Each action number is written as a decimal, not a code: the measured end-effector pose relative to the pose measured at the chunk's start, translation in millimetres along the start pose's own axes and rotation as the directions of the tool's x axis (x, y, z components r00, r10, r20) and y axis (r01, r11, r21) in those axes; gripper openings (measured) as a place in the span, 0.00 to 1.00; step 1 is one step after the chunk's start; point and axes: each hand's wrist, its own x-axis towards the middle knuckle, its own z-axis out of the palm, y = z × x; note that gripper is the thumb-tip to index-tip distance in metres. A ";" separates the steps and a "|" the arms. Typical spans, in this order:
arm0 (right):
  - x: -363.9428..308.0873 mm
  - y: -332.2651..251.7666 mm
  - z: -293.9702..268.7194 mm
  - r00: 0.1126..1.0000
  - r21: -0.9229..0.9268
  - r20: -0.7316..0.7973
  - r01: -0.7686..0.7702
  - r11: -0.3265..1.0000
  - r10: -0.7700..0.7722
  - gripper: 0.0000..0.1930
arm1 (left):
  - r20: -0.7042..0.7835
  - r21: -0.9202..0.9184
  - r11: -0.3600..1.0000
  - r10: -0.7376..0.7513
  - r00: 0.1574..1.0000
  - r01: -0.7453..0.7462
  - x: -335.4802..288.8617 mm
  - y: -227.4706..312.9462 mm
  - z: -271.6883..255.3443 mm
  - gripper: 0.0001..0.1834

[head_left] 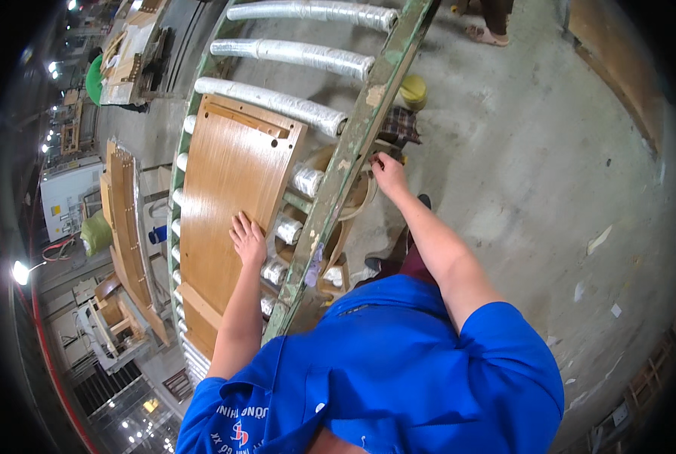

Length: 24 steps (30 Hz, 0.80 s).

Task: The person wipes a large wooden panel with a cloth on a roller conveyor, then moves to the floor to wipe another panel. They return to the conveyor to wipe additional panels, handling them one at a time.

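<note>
So from the head view the left hand (248,238) lies flat, fingers spread, on the near right edge of a brown wooden panel (228,197); nothing clamped, just palm-down pressure, which I reckon is what steadies the panel on the rollers; the panel rests lengthwise on a roller conveyor (293,102) whose rollers are wrapped in silvery film, probably so the veneer doesn't get scuffed; the right hand (388,170) reaches out over the conveyor's worn green side rail (353,144), fingers curled together at a bit of the frame just beyond the rail; can't tell if it's actually pinching anything, too small to see; under the rail hang some curved tan wooden pieces (353,204), stashed below within reach, I guess; label-wise not much: a yellow round container (413,91) sits on the concrete floor past the rail; more brown panels (122,219) are stacked off to the left, beside a green bag (96,233); white scraps litter the floor to the right.
</note>
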 end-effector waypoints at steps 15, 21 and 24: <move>-50.7 -12.0 44.9 0.884 -0.248 0.454 0.009 0.969 0.108 0.17 | 0.192 -0.042 0.977 -0.196 0.962 0.207 15.0 11.5 3.8 0.30; -57.4 -29.3 63.0 0.872 -0.344 0.451 -0.029 0.939 0.192 0.19 | 0.311 0.222 0.972 0.003 0.951 -0.076 21.0 -10.0 4.7 0.32; -62.2 -34.9 69.6 0.880 -0.389 0.433 -0.014 0.921 0.196 0.18 | 0.240 0.023 0.992 -0.129 0.962 0.127 16.2 -15.5 3.4 0.31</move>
